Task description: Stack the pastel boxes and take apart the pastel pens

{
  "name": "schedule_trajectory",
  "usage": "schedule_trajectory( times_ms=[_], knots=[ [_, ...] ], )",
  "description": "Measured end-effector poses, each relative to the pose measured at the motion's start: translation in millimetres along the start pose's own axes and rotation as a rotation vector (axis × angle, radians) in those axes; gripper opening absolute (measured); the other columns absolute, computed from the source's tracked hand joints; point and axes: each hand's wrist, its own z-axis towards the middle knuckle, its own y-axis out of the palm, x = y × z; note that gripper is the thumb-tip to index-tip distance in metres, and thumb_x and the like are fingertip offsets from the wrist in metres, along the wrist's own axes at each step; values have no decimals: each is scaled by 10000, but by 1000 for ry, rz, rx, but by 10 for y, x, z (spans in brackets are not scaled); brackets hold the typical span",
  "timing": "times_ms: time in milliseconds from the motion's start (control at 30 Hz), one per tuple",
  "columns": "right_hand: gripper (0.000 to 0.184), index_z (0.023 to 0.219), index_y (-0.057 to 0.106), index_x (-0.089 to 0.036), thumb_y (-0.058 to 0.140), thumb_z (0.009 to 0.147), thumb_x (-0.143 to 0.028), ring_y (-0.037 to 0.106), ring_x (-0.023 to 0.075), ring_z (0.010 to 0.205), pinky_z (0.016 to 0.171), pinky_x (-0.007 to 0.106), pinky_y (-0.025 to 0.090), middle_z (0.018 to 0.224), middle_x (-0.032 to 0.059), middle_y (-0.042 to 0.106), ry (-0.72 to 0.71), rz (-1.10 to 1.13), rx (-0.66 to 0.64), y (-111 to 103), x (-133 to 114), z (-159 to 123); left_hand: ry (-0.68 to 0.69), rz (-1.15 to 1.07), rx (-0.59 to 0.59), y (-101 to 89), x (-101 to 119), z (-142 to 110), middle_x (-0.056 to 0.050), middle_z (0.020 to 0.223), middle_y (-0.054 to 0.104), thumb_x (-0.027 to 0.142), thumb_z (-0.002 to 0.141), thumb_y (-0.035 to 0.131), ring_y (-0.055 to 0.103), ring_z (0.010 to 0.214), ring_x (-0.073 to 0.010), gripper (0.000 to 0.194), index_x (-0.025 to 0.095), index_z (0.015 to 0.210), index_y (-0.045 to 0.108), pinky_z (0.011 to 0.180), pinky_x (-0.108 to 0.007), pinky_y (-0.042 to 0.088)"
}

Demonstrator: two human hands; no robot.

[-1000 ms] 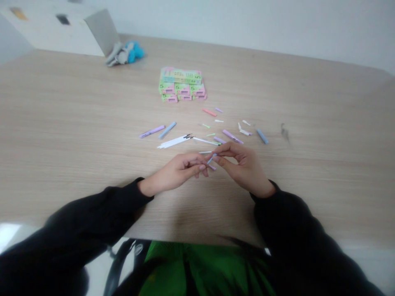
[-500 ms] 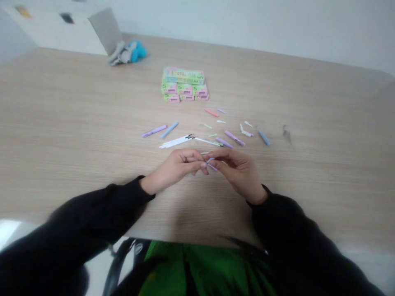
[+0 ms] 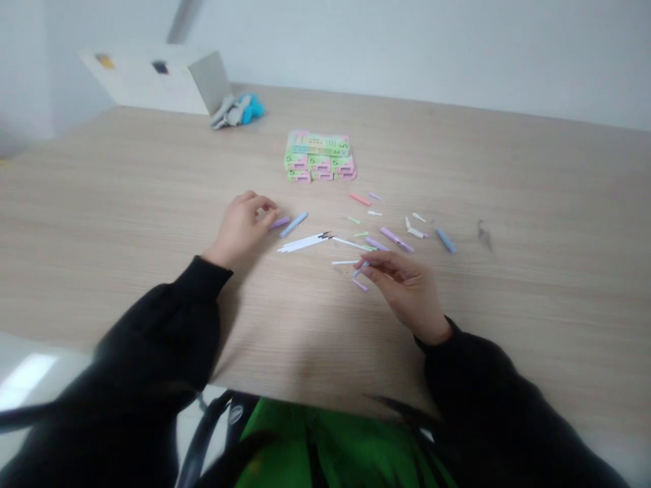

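Observation:
My left hand is over the left end of a purple pen barrel, its thumb and forefinger curved and apart; the covered end is hidden. Beside that barrel lies a blue pen barrel. Between the thumb and fingers of my right hand is a thin light-blue pen part. Just below it is a small purple piece, and a thin white stick lies left of the fingertips. Several white pen refills with dark tips lie between my hands.
Small white, green and purple pieces lie beyond my right hand, with more purple barrels, a blue barrel and a red one. Stacked green-and-pink boxes stand farther back. A white box and grey-blue gloves are at back left.
My left hand has left my right hand and moved left to the purple barrel. My right hand keeps the light-blue part. The view has tilted up and turned slightly left.

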Motion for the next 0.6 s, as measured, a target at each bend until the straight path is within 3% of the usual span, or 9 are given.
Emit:
schedule_trajectory(
  times_ms=[200,400,500,600],
  knots=[
    [66,883,743,-219,713,828,-243,729,179,833,829,356,588,890,26,782,-63,-78,-43,30,-20,5,-2,151,-62,220,231,-5,-115,944,599,439,882,603,537,949,-300,285,185,895,731,851,-437,406],
    [51,881,714,-203,683,843,-218,718,167,812,819,343,576,873,29,772,-110,-131,-48,32,8,27,58,262,-112,376,302,58,-156,1015,602,379,902,583,507,1028,-352,266,163,823,716,873,-493,372],
    [38,869,711,-207,679,851,-211,715,169,839,842,350,574,889,28,770,-138,-148,-7,3,4,53,61,182,-55,369,330,56,-156,1049,607,327,900,587,504,1049,-340,209,166,856,713,901,-493,369],
    [60,910,685,-212,694,853,-229,723,179,887,876,368,575,920,28,769,-137,-45,91,-44,-42,91,80,-147,-19,302,535,-37,-111,1038,627,331,909,581,535,1013,-271,190,179,940,689,900,-417,403]
  ],
)
